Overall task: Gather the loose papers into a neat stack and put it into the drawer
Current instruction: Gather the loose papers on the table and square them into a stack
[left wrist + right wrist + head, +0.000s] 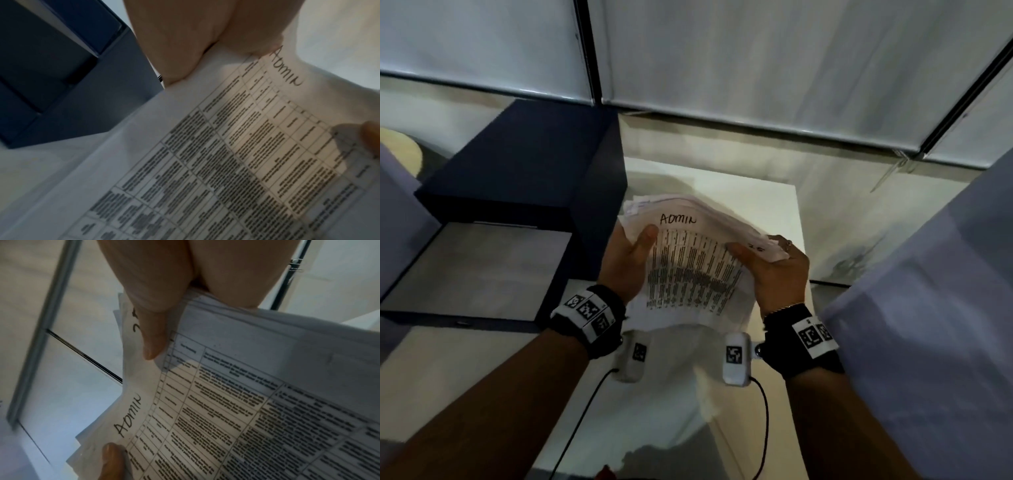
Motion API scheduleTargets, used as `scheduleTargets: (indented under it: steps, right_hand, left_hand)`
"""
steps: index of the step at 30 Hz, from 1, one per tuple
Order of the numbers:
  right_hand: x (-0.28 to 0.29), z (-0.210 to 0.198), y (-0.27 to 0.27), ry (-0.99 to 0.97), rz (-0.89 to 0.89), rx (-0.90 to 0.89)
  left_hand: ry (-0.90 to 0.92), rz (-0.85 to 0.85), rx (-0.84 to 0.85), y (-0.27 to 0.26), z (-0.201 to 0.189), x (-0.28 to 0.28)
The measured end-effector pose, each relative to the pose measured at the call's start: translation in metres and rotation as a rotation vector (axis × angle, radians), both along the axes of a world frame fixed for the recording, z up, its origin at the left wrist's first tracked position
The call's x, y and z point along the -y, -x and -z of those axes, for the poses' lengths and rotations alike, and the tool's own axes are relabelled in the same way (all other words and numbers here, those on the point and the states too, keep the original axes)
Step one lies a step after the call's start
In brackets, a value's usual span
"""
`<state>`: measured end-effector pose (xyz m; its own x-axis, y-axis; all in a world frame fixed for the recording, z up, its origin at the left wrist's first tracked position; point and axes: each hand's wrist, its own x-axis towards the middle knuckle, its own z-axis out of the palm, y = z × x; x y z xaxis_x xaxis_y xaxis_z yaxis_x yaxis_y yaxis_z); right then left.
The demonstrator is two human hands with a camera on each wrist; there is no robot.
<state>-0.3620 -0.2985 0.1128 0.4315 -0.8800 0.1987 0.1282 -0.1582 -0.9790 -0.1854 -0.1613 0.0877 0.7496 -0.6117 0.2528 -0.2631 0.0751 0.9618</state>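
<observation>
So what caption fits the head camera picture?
Both hands, left hand and right hand, grip a paper stack marked ADMIN beside the open drawer.

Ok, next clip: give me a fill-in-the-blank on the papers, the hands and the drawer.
1. The handwritten word on the top sheet of the white paper stack is ____.
2. The stack is held by ____ hands: left hand, right hand.
3. The dark blue cabinet's drawer stands ____.

Missing: ADMIN; both; open
</observation>
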Motion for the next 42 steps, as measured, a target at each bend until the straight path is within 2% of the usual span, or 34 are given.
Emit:
scheduleTargets:
  steps: [2, 7, 11, 15, 21, 25, 29, 32, 35, 39, 42]
  right_hand:
    - [0.0, 0.003, 0.005, 0.005, 0.013, -0.03]
    - [-0.002, 0.003, 0.001, -0.066, 0.074, 0.014]
    - [-0.011, -0.009, -0.014, -0.024, 0.17, 0.014]
    - [-0.011, -0.003, -0.019, -0.024, 0.353, -0.017]
    - [-0.008, -0.016, -0.018, 0.002, 0.444, 0.107]
    - [-0.017, -0.005, -0.013, -0.027, 0.39, 0.089]
    - [-0.029, -0.006, -0.016, 0.14, 0.276, 0.019]
    - [-0.024, -0.006, -0.019, 0.13, 0.307, -0.07]
    - [-0.016, -0.005, -0.017, 0.066, 0.354, -0.047]
    - [-0.014, -0.009, -0.019, 0.018, 0.378, 0.089]
    - [-0.015, -0.01, -0.026, 0.039, 0.346, 0.05]
  left_hand:
    - [-0.028, -0.004, -0.018, 0.001, 0.002, -0.003]
    - [0.0, 0.128, -0.231, 0.002, -0.001, -0.009]
    - [0.011, 0.163, -0.247, 0.008, -0.004, -0.003]
    - [-0.037, 0.093, -0.183, 0.002, 0.007, -0.006]
    - [0.051, 0.146, -0.221, -0.005, -0.003, -0.01]
    - [0.021, 0.195, -0.183, -0.007, 0.001, -0.014]
    - [0.022, 0.189, -0.156, -0.009, 0.001, -0.009]
    - [0.004, 0.192, -0.159, -0.015, 0.003, -0.009]
    - [0.004, 0.21, -0.147, -0.017, 0.003, -0.009]
    - [-0.016, 0.216, -0.115, -0.017, 0.003, -0.008]
    - [-0.019, 0.202, -0.121, -0.018, 0.003, -0.007]
